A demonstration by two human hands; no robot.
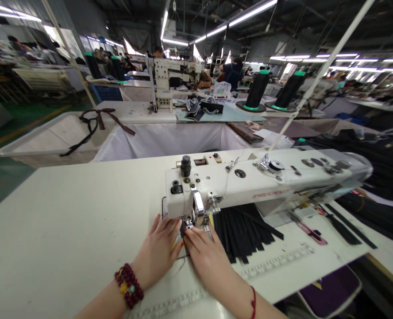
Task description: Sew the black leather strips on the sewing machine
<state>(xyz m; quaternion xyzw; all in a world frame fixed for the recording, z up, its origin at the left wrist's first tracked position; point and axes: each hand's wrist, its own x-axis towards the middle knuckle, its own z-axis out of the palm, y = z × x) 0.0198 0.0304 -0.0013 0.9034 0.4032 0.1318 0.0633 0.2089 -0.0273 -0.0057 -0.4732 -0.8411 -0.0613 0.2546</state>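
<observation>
Head view: a small dark piece (183,228) is seen right by the foot of a white sewing machine (229,184), between the tips of two bare hands. The left hand (161,246) is laid low on the pale table (83,221), with its fingers a little spread and its thumb pointed toward the dark piece. The right hand (206,254) is set on the other side, with its front fingers held close together and pointed at the machine's foot. It cannot be told if the piece is pinched or just pressed down, as the tips are partly hidden. A string of dark red beads (129,285) is worn on the left wrist, and a thin red cord (253,302) is worn on the right one. Many black strips (244,232) are spread like a fan beside the right hand, partly under the machine's arm. Ruler marks (276,261) are seen on the table near them. Farther right, a pink-handled tool (311,231) is laid down. Behind the machine, tall black thread spools (258,90) are stood up.
</observation>
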